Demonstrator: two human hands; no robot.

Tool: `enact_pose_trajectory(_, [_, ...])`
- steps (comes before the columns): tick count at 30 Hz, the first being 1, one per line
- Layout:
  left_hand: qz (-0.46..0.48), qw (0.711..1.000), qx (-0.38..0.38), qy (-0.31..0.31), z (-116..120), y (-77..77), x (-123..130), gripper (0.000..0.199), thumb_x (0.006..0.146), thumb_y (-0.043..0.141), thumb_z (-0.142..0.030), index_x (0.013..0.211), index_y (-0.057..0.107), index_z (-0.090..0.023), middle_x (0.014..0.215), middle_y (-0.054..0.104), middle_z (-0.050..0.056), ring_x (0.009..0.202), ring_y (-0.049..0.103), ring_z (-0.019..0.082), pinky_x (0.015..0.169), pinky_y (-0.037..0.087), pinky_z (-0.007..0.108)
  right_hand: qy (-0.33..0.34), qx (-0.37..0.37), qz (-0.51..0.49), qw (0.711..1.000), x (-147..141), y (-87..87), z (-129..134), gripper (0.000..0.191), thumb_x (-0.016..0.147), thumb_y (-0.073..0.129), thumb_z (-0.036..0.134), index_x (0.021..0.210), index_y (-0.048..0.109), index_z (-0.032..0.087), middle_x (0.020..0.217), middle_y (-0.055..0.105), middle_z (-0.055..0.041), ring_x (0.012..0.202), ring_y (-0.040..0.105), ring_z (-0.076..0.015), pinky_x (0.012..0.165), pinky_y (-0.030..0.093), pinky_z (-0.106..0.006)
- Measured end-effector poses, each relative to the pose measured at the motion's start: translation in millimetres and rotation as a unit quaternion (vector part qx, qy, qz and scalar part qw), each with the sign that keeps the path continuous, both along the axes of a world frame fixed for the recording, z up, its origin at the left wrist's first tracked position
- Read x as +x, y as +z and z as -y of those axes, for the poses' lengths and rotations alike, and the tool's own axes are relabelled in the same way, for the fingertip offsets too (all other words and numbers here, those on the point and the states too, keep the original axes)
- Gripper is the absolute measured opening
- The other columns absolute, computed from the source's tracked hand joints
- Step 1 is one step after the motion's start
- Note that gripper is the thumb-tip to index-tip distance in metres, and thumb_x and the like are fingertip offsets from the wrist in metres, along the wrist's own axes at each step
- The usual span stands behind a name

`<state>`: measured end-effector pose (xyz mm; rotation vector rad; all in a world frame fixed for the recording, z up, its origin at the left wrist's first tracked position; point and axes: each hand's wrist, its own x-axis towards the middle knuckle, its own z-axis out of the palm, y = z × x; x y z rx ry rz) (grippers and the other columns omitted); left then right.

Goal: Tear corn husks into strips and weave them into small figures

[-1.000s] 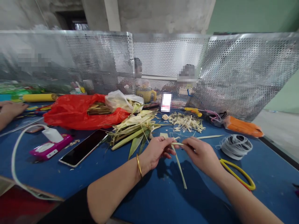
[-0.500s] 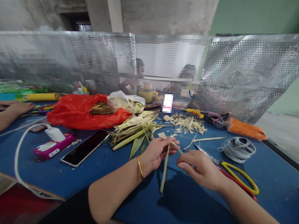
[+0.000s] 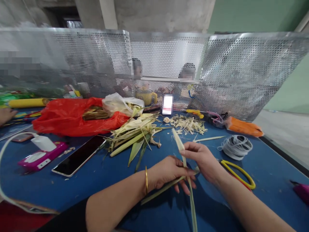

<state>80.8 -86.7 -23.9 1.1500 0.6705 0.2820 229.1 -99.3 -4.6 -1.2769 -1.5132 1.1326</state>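
Pale husk strips cross between my two hands, low in the middle of the view. My left hand, with a gold bangle at the wrist, is closed on the strips where they cross. At the upper end of the upright strip, my right hand pinches it between thumb and fingers. One strip end slants down to the left beneath my left hand. A pile of husks and leaves lies beyond my left hand, and small husk scraps lie farther back.
Scissors and a roll of grey cord lie right. At left are a phone, a pink power strip and a red bag. A perforated metal screen stands behind. Another person's hand shows far left.
The strips have turned, and a wide end now points up and away. My right hand has moved up along it, my left hand lower and right. The view has shifted right.
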Motion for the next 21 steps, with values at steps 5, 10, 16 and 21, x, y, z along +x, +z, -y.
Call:
enact_pose_trajectory(5, [0.044,0.986,-0.097,0.126,-19,-3.4,-2,0.027,0.077,0.065,-0.037,0.079,0.067,-0.011,0.076,0.070,0.007,0.051,0.062,0.009,0.031,0.024,0.014,-0.076,0.327,0.216,0.917,-6,4.8,17,0.015,0.084,0.055,0.025,0.070,0.054,0.020,0.068,0.053,-0.0007,0.064,0.048,-0.0144,0.060,0.037,-0.027])
enact_pose_trajectory(10, [0.119,0.949,-0.204,0.206,-36,4.5,-12,0.028,0.090,0.050,-0.028,0.075,0.063,-0.009,0.065,0.065,0.004,0.043,0.055,0.005,0.030,0.027,0.011,0.020,0.517,0.477,0.711,-17,-6.5,28,0.013,0.086,0.045,0.014,0.087,0.059,0.016,0.074,0.064,-0.0062,0.066,0.056,-0.0177,0.062,0.034,-0.032])
enact_pose_trajectory(16, [0.163,0.927,-0.219,0.256,-38,15.8,-21,0.023,0.092,0.047,-0.022,0.086,0.065,-0.008,0.083,0.070,0.007,0.064,0.067,0.010,0.044,0.047,0.012,0.032,0.465,0.563,0.683,-23,-16.7,24,0.022,0.088,0.039,0.010,0.078,0.057,0.017,0.062,0.057,-0.0023,0.054,0.048,-0.0149,0.057,0.030,-0.033])
enact_pose_trajectory(21, [0.175,0.929,-0.186,0.267,-37,10.6,-18,0.020,0.089,0.050,-0.019,0.081,0.065,-0.009,0.078,0.068,0.006,0.065,0.065,0.009,0.055,0.051,0.014,0.044,0.496,0.535,0.683,-23,-8.4,26,0.020,0.091,0.045,0.019,0.105,0.059,0.015,0.084,0.063,-0.0072,0.076,0.056,-0.0201,0.072,0.039,-0.035])
